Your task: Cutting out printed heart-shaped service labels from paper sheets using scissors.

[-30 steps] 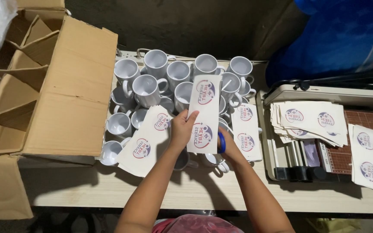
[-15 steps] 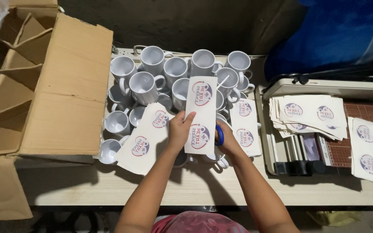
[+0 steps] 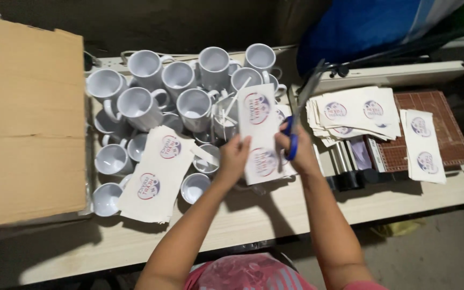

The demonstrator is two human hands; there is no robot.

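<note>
Step in hand, as judged: trimming of white printed paper sheet with round red-and-blue emblems (image 3: 259,134), held upright above cluster of white ceramic mugs (image 3: 178,102). Left hand (image 3: 233,159) pinching sheet's left edge; right hand (image 3: 296,146) closed through blue-handled scissors (image 3: 301,110), blades parted. Next move calls for steady cut between emblems. Nearby: loose printed sheets (image 3: 154,174) on mugs, stacked sheets (image 3: 355,113), brown cutting mat (image 3: 436,129), open cardboard box (image 3: 28,123). Mugs crowding underneath.
</note>
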